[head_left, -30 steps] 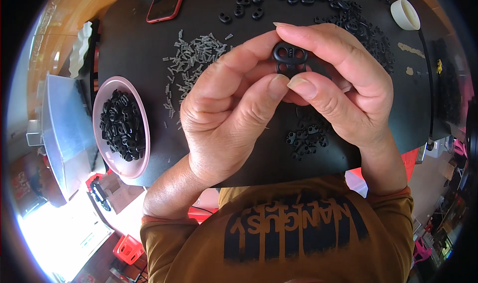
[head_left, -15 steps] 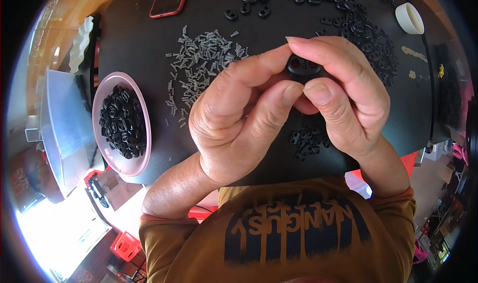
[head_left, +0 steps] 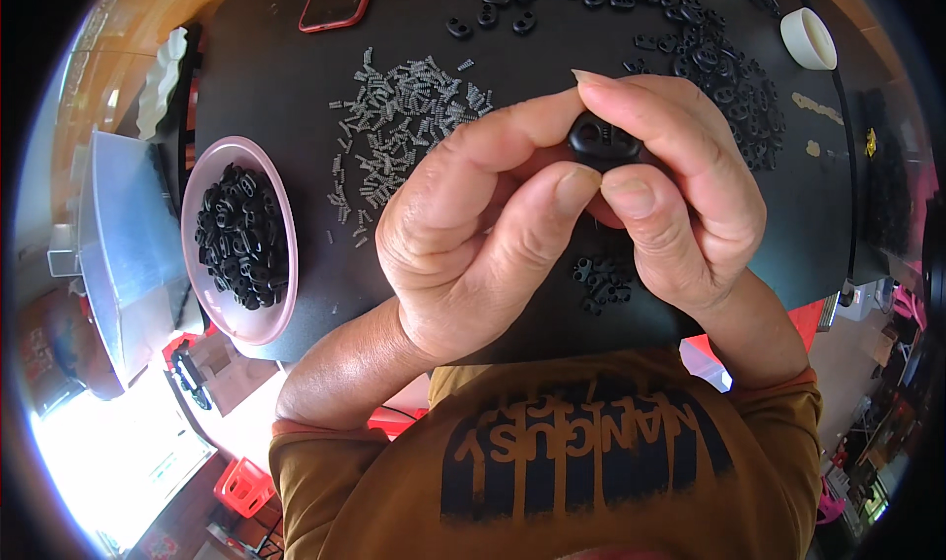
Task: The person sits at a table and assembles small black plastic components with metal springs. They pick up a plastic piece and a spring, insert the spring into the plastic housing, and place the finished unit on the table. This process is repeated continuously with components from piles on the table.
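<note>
Between the fingertips of both hands, above the middle of the table, is a black oval cord lock (head_left: pixel 605 146) with a hole in its face and what looks like a spring inside. My left hand (head_left: pixel 468 240) pinches its left side, index finger above and thumb below. From the right, my right hand (head_left: pixel 695 195) grips it the same way, the two thumb tips close together. Left of the hands spreads a loose pile of small metal springs (head_left: pixel 399 116). Just below them on the table lies a little cluster of small black parts (head_left: pixel 603 282).
A pink-rimmed bowl (head_left: pixel 288 284) of black plastic parts stands at the left table edge. Many black cord locks (head_left: pixel 749 106) are heaped at the far right. A red-cased phone (head_left: pixel 335 3) lies at the back, and a roll of tape (head_left: pixel 810 39) at the right.
The cord lock has tilted a little between my fingertips, so more of its holed face shows. Both hands keep their pinch and have hardly moved.
</note>
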Demonstrator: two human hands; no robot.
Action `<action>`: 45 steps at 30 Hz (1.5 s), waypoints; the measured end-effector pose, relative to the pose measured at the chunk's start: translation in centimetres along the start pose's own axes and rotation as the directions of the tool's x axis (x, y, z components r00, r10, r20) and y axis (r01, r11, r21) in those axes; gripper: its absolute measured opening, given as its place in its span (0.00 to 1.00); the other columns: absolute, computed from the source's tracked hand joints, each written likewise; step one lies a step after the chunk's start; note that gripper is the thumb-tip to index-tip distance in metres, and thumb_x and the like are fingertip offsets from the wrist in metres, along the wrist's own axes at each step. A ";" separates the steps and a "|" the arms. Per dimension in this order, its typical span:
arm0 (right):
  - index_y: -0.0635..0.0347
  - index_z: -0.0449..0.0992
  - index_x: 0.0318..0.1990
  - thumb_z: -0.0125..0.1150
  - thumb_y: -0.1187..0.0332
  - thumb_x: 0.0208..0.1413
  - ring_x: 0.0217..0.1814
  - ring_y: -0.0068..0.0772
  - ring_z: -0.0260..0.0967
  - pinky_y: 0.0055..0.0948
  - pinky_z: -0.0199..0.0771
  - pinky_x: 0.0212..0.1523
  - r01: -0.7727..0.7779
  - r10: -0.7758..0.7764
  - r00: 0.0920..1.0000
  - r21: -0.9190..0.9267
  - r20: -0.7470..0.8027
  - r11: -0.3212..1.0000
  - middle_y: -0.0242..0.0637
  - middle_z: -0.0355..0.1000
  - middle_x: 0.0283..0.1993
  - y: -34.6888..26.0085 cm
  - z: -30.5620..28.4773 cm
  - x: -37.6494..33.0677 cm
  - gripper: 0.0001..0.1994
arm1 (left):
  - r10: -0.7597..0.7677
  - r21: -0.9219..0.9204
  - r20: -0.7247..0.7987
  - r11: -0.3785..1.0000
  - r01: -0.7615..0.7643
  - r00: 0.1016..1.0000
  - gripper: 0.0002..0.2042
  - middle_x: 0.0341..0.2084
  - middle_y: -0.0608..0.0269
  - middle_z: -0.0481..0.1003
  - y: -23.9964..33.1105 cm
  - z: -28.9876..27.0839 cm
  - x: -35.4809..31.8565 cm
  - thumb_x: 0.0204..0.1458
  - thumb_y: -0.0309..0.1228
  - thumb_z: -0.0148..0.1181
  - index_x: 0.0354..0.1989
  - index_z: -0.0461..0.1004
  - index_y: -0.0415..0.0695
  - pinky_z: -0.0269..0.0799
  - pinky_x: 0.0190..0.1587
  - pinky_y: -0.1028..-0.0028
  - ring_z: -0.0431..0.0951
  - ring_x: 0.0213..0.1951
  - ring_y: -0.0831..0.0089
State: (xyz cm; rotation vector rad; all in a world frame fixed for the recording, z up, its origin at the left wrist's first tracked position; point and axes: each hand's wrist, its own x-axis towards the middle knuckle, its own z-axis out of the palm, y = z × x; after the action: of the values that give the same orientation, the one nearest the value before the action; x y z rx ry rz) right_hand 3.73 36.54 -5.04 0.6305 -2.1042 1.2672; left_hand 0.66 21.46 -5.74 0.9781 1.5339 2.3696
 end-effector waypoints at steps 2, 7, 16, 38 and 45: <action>0.71 0.69 0.45 0.51 0.68 0.54 0.39 0.33 0.66 0.26 0.65 0.39 0.005 -0.005 1.000 -0.014 0.016 1.000 0.48 0.69 0.43 0.0 -0.2 0.1 0.16 | -0.033 -0.004 -0.012 0.999 0.033 0.999 0.16 0.39 0.57 0.71 0.1 0.0 0.0 0.53 0.29 0.52 0.47 0.65 0.32 0.63 0.43 0.81 0.69 0.37 0.79; 0.71 0.68 0.47 0.53 0.70 0.53 0.39 0.30 0.66 0.24 0.65 0.40 -0.114 0.112 0.992 0.032 0.049 0.993 0.44 0.68 0.42 -0.3 -0.3 0.0 0.16 | -0.136 0.001 -0.019 0.991 0.136 0.991 0.15 0.35 0.57 0.71 0.5 -0.7 0.7 0.54 0.31 0.50 0.45 0.66 0.32 0.66 0.37 0.81 0.70 0.30 0.77; 0.65 0.72 0.41 0.59 0.76 0.48 0.29 0.22 0.64 0.19 0.64 0.32 -0.270 0.335 0.917 0.278 -0.217 0.922 0.34 0.69 0.29 -0.1 0.9 -0.2 0.11 | 0.368 -0.427 0.503 0.892 -0.145 0.782 0.07 0.15 0.60 0.67 7.4 -0.7 1.7 0.49 0.28 0.48 0.20 0.67 0.42 0.63 0.20 0.72 0.68 0.18 0.74; 0.69 0.68 0.47 0.50 0.75 0.55 0.39 0.18 0.65 0.16 0.65 0.43 -0.322 0.342 0.939 0.262 -0.033 0.910 0.35 0.65 0.39 -0.2 0.9 -0.6 0.13 | 0.438 -0.787 0.402 0.614 0.059 0.804 0.17 0.11 0.66 0.57 7.6 1.5 -3.2 0.51 0.31 0.45 0.12 0.51 0.47 0.52 0.13 0.72 0.60 0.11 0.71; 0.69 0.68 0.47 0.51 0.74 0.55 0.39 0.19 0.66 0.18 0.66 0.44 -0.323 0.336 0.942 0.233 -0.018 0.917 0.35 0.66 0.38 0.1 1.0 -0.7 0.13 | 0.371 -0.788 0.450 0.593 0.166 0.812 0.18 0.10 0.65 0.53 7.5 1.2 -3.2 0.52 0.34 0.44 0.11 0.51 0.46 0.49 0.11 0.70 0.57 0.09 0.67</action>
State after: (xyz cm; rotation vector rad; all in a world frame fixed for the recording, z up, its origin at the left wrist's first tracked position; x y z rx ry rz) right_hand 3.93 35.78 -5.91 0.3325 -2.0937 1.7103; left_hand 5.44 17.44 -0.37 1.3396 0.0886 2.1073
